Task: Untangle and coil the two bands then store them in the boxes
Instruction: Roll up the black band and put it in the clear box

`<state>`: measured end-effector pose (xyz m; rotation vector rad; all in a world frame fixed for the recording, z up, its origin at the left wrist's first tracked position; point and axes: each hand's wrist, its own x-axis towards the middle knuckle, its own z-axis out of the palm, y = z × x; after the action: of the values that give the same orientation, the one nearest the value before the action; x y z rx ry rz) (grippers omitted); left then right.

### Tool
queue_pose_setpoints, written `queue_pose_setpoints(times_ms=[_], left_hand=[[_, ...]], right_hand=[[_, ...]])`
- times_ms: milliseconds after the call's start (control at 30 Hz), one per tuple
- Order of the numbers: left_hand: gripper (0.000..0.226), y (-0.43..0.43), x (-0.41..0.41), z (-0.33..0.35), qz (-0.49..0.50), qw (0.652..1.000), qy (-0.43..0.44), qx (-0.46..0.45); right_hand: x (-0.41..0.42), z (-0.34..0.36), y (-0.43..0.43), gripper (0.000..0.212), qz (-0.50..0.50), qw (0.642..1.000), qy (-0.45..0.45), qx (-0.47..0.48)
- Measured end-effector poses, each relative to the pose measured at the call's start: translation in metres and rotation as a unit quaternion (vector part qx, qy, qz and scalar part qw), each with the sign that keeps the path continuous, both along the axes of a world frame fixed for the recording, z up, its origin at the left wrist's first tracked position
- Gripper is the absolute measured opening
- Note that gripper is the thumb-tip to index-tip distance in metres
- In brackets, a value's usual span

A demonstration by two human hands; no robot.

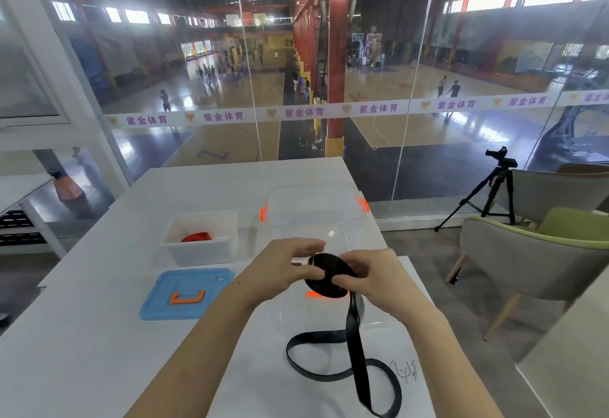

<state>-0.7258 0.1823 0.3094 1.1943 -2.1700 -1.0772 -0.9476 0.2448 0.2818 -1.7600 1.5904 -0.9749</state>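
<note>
A black band [354,348] is partly wound into a flat coil that I hold above the table. My right hand [369,277] grips the coil from the right with curled fingers. My left hand [290,264] pinches its left edge with thumb and fingers, the upper fingers spread over it. The loose tail hangs down and lies in loops on the white table [99,335] in front of me. A red band [196,237] lies inside the white box [201,246] at the left. A clear box with orange latches [313,206] stands behind my hands.
A blue lid with an orange handle [186,294] lies flat in front of the white box. A clear lid [316,315] lies under my hands. A glass wall rises behind the table. Chairs [534,262] and a tripod [494,190] stand at the right.
</note>
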Motion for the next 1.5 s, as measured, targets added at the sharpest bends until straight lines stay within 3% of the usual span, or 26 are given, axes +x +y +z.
queue_pose_setpoints(times_ms=[67,133,367,467,567,767,867,967,1133,1233,1333,1500], left_hand=[[0.026,0.003,-0.005,0.004,-0.033,0.998,-0.03,-0.039],[0.013,0.008,-0.008,0.007,-0.04,0.998,0.003,-0.047],[0.023,0.017,-0.007,0.003,0.048,0.967,0.243,0.065],[0.024,0.02,-0.009,-0.002,0.067,0.944,0.307,0.099],[0.025,0.016,-0.003,-0.003,0.047,0.957,0.263,0.111],[0.051,0.01,0.005,0.01,0.015,1.0,0.011,-0.006],[0.026,0.014,-0.006,0.013,-0.033,0.994,-0.063,-0.082],[0.01,0.019,-0.008,0.016,-0.032,0.996,-0.005,-0.078],[0.019,0.027,-0.012,0.013,0.023,0.977,0.209,0.035],[0.024,0.033,-0.016,0.011,0.052,0.959,0.273,0.059],[0.022,0.031,-0.014,0.006,0.048,0.968,0.239,0.054],[0.035,0.021,0.002,0.009,0.006,0.998,0.062,0.002]], right_hand=[[0.002,0.001,-0.001,0.015,0.011,1.0,0.016,-0.01],[0.002,0.002,-0.001,0.018,0.012,0.999,-0.033,-0.002],[-0.003,0.001,0.004,0.029,-0.019,0.983,-0.185,0.012],[-0.003,0.002,0.005,0.026,-0.032,0.98,-0.199,0.001],[-0.004,0.005,0.007,0.024,-0.038,0.983,-0.181,-0.006],[-0.006,0.013,0.011,0.021,-0.016,0.999,-0.032,0.007],[-0.002,0.015,0.013,0.021,0.002,1.0,-0.004,-0.004],[-0.001,0.017,0.017,0.027,0.009,0.996,-0.093,-0.009],[-0.005,0.01,0.019,0.034,0.002,0.98,-0.2,-0.019],[-0.006,0.011,0.02,0.032,-0.007,0.976,-0.215,-0.025],[-0.007,0.015,0.02,0.028,-0.021,0.983,-0.179,-0.028],[-0.01,0.022,0.022,0.026,-0.021,0.998,-0.063,-0.002]])
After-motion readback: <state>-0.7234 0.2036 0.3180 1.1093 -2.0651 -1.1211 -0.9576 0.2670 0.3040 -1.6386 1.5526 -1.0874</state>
